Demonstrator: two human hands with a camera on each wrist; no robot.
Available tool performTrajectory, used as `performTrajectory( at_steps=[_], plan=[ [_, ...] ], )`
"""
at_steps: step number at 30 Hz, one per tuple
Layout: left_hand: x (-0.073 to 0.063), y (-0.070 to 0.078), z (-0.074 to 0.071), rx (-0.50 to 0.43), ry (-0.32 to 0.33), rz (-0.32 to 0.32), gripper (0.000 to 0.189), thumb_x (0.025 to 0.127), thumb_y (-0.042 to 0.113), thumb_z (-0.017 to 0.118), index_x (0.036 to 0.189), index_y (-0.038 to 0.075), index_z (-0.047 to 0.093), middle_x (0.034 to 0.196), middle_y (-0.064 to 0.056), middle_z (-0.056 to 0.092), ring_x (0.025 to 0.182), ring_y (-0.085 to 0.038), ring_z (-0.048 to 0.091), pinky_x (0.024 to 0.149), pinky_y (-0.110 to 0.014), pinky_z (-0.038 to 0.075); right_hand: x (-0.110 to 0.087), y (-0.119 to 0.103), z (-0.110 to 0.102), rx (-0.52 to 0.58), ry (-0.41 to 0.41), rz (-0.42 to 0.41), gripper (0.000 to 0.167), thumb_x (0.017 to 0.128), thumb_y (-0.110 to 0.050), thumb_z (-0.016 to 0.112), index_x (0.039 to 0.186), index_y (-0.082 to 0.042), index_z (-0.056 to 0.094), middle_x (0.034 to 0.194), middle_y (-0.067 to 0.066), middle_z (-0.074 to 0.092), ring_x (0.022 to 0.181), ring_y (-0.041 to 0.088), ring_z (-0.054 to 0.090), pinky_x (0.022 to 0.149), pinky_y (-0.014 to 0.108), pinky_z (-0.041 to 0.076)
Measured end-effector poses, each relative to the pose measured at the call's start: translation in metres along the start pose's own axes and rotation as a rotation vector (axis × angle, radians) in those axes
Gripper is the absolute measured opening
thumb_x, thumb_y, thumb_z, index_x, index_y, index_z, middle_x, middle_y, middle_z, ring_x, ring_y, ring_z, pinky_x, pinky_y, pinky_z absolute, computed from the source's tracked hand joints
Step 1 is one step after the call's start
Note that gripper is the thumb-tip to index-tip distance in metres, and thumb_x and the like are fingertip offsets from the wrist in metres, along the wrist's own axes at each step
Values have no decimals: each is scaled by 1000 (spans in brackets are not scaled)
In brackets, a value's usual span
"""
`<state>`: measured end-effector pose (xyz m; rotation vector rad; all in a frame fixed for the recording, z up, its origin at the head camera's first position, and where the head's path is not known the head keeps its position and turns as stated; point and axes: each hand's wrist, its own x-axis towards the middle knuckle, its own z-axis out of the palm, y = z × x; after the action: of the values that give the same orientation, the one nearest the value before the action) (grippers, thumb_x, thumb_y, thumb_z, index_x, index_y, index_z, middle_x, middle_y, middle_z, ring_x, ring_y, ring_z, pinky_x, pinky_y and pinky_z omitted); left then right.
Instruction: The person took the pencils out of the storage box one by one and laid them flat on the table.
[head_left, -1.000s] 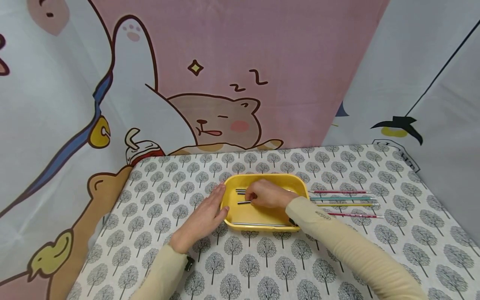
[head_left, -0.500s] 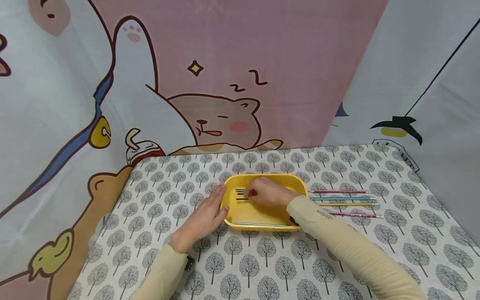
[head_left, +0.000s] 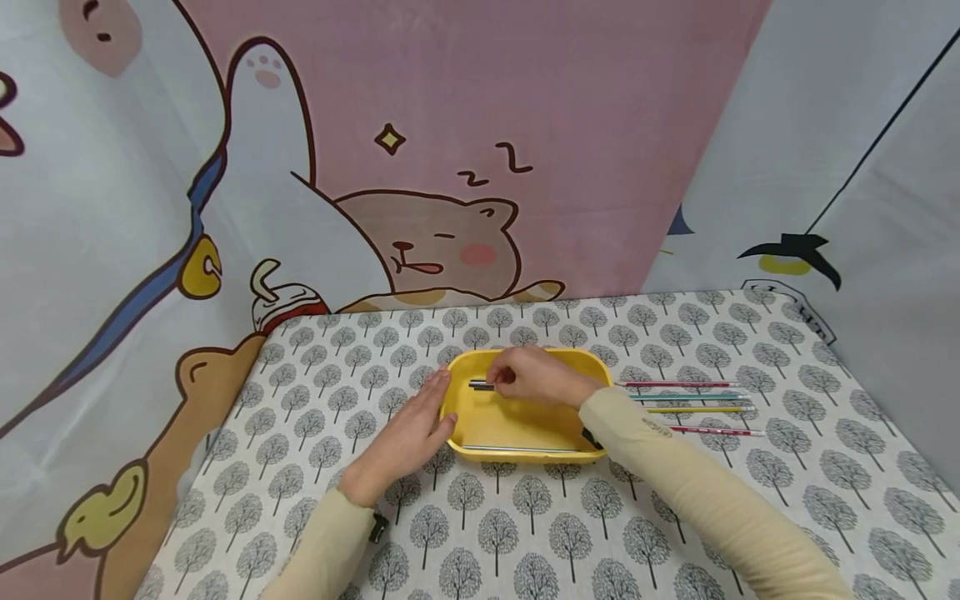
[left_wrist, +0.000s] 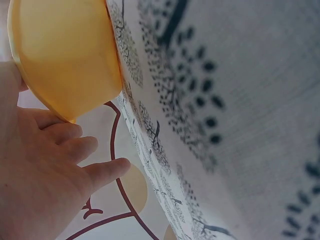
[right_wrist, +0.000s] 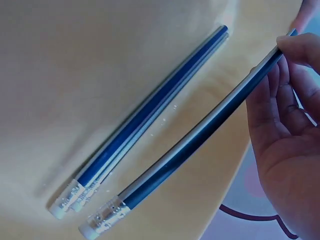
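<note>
My right hand (head_left: 528,373) is over the yellow tray (head_left: 480,425), pinching a dark-and-silver striped pencil (right_wrist: 200,130) between thumb and fingers near its end without an eraser. Its white eraser sits in a clear-and-silver sleeve at the other end. Two similar striped pencils (right_wrist: 150,110) lie side by side on the tray floor, parallel and close to the held one. On the tray's left end my left hand (head_left: 405,429) rests with fingers extended; in the left wrist view its fingertips touch the yellow wall (left_wrist: 65,60). Along the tray's near wall lies a thin grey pencil (head_left: 517,450).
To the right of the tray, pencils lie roughly parallel on the tree-print cloth (head_left: 532,542): a red one (head_left: 678,384), a teal one (head_left: 690,397), a yellow one (head_left: 697,409) and another red one (head_left: 716,431). A cartoon-print curtain (head_left: 600,167) hangs behind the table.
My right hand has moved toward the tray's far side, bringing the pinched striped pencil up to the other striped ones. My left hand has stayed on the tray's left end.
</note>
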<state>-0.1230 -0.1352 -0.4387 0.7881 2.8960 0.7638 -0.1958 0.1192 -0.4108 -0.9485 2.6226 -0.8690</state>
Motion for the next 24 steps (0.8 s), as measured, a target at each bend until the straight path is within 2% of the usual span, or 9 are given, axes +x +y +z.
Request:
performTrajectory(
  at_steps=[5,11,20,24],
  plan=[
    [0,0,0,0,-1,-1,67,110,30,48,162,-2,21,169,-14,15,155,-37,23,123,-58,26,-3,-5,-6,1,26,-12,16,92,-4,72,107,-6,78,95,-3,73,84,8,63,79,21,57],
    [0,-1,0,-5,4,9,68,109,30,49,162,-3,21,169,-15,15,155,-38,23,124,-56,25,-6,-14,-19,-11,98,-64,13,93,-6,73,104,-9,79,96,-3,73,83,9,62,77,24,57],
    [0,1,-1,-5,-10,-6,68,110,30,49,162,-1,20,169,-13,14,156,-36,22,124,-56,25,-15,-27,-37,35,154,-45,13,95,-10,74,107,-13,79,100,-7,73,87,10,64,77,26,58],
    [0,1,-2,-9,-10,-4,67,109,30,49,162,0,21,169,-13,14,156,-37,22,124,-56,25,-21,-31,-45,67,179,-61,13,96,-10,74,108,-13,79,101,-4,75,86,11,64,76,28,58]
  ],
)
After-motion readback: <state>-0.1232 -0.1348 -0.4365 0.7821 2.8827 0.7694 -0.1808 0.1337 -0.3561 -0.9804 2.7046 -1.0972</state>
